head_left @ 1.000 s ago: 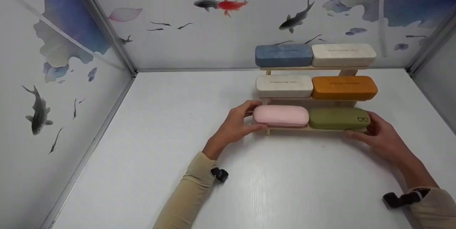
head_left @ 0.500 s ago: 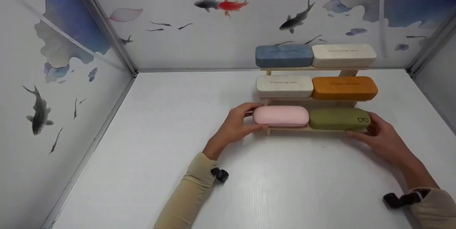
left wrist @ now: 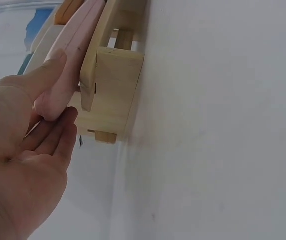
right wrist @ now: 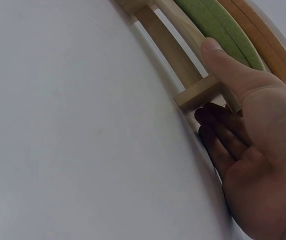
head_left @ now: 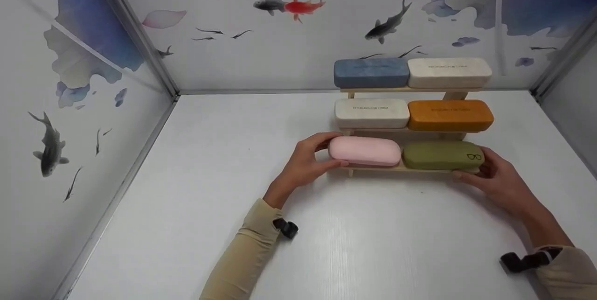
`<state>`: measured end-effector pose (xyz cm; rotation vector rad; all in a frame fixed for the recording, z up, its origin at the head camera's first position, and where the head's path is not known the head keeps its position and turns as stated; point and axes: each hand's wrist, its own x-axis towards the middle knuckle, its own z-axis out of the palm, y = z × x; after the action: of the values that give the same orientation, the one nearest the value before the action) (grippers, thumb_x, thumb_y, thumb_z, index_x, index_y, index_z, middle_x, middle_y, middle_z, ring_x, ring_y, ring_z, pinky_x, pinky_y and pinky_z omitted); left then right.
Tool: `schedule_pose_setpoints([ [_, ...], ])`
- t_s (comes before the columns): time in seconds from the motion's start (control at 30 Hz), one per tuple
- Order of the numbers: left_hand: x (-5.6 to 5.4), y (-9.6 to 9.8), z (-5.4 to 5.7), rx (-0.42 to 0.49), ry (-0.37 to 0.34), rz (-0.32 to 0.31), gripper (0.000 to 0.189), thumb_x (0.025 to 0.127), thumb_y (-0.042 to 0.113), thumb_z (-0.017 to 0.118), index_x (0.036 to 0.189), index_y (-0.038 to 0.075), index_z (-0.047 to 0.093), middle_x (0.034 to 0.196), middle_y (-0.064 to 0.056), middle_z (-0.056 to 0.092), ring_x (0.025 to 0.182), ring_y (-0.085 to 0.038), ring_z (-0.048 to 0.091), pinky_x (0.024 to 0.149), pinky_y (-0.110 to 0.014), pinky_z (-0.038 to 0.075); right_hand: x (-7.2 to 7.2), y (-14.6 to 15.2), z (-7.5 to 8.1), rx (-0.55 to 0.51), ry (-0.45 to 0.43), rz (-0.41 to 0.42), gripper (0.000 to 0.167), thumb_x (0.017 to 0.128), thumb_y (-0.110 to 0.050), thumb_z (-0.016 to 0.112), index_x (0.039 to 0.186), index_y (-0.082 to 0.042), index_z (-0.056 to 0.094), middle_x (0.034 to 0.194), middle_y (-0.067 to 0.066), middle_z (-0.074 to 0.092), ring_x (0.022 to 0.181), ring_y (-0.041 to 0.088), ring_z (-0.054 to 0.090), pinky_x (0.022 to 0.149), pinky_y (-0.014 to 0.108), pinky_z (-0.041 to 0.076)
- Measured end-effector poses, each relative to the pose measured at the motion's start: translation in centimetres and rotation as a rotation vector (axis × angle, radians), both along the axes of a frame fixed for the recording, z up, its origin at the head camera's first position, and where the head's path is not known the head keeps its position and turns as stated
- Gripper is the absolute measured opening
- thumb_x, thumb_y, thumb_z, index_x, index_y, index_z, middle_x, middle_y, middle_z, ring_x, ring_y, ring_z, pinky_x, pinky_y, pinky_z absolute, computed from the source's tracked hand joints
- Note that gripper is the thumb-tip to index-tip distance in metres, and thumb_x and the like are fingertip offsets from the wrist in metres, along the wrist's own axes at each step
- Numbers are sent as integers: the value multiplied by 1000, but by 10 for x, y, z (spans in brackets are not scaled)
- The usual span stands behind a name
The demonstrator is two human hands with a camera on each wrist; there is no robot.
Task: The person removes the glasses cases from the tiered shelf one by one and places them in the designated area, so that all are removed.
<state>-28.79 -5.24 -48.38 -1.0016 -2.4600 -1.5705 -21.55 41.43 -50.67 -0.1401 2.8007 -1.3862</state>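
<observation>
A pink glasses case (head_left: pixel 364 151) lies on the lowest step of a wooden three-tier stand (head_left: pixel 373 169). My left hand (head_left: pixel 305 162) grips its left end, thumb in front and fingers behind. In the left wrist view, the thumb presses the pink case's side, and its end juts past the step. Beside it sits a green glasses case (head_left: pixel 440 155) with a small glasses print. My right hand (head_left: pixel 501 181) holds the green case's right end. The right wrist view has the thumb (right wrist: pixel 228 62) against the green case and the other fingers curled by the stand's end.
On the middle step sit a white case (head_left: pixel 371 113) and an orange case (head_left: pixel 450 115). A blue case (head_left: pixel 371 73) and a cream case (head_left: pixel 449 73) fill the top step. Behind the stand rises a wall (head_left: pixel 326 48) painted with fish. The white table (head_left: pixel 210 197) extends left and forward.
My left hand has shifted slightly left with the pink case, which now sits a little tilted with a narrow gap to the green case. My right hand stays nearly still.
</observation>
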Motion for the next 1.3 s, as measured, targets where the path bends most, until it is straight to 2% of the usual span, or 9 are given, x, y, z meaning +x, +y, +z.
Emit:
schedule_pose_setpoints([
  [0.13, -3, -2, -1, 29, 27, 2, 67, 91, 24, 90, 151, 8, 62, 147, -5, 68, 134, -13, 66, 113, -27, 56, 0, 2, 0, 14, 11, 11, 85, 100, -39, 80, 168, -13, 35, 149, 0, 57, 118, -8, 58, 93, 1, 48],
  [0.37, -4, -8, 1, 51, 13, -17, 68, 91, 24, 91, 151, 9, 62, 147, -5, 68, 135, -15, 66, 114, -28, 56, 1, 4, -2, 0, 4, 2, 84, 100, -36, 81, 168, -14, 36, 146, -8, 56, 118, -9, 58, 93, 1, 48],
  [0.8, -12, -26, 3, 57, -19, -42, 67, 93, 23, 88, 153, 5, 61, 148, -5, 67, 136, -13, 65, 116, -29, 54, 1, 5, -1, -1, 17, 5, 86, 100, -34, 81, 169, -12, 34, 145, -8, 55, 118, -8, 57, 93, 1, 48],
  [0.93, -11, -37, 3, 57, -46, -38, 66, 94, 24, 88, 153, 11, 62, 150, -3, 66, 137, -13, 65, 117, -29, 54, 0, 5, -3, 2, 21, 15, 86, 101, -33, 80, 169, -10, 33, 144, -8, 54, 117, -9, 57, 92, 0, 48],
  [1.13, -12, -57, 3, 73, -61, -21, 63, 94, 23, 88, 152, 17, 63, 150, -1, 67, 137, -15, 65, 117, -31, 54, -1, 2, -1, 17, -10, -1, 88, 100, -40, 80, 169, -13, 33, 150, 3, 54, 118, -8, 56, 92, 0, 47],
  [1.3, -14, -65, 4, 79, -70, -28, 63, 94, 24, 87, 152, 18, 63, 149, 0, 67, 137, -15, 65, 118, -31, 54, 1, 0, -1, 6, -29, -18, 87, 99, -42, 80, 169, -18, 34, 151, -1, 54, 120, -6, 57, 93, 0, 47],
])
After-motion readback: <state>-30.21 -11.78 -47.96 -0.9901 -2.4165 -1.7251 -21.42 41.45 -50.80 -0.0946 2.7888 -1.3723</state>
